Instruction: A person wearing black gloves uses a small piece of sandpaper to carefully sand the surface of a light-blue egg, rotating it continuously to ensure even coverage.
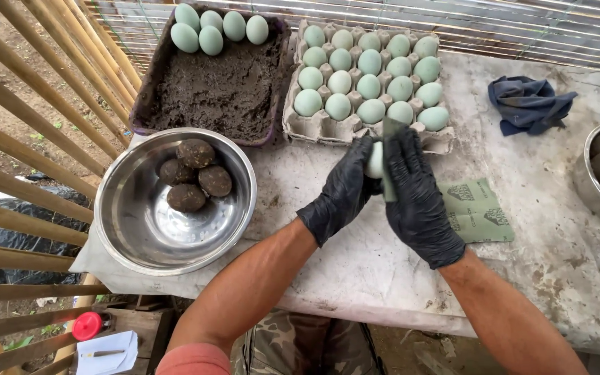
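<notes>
Outdoors, worn table (355, 264) w/ fence behind. Left hand (345, 187) is gripping a pale egg (375, 161) at frame centre; right hand (418, 191) is clamping a sandpaper strip (390, 139) against it. Tray (314, 128) above looks nearly full, so most eggs are probably left; four mud-coated ones are sitting in bowl (126, 229), left.

Outdoor farm-style egg-processing spot, not a kitchen. Rough stained counter (355, 257) set against a bamboo slat fence (29, 139), bare dirt and weeds behind it. Cardboard tray of pale green eggs (366, 76), tub of dark mud (217, 87), 2 steel bowls (140, 222) holding mud-coated eggs, sandpaper sheet (477, 208).
</notes>
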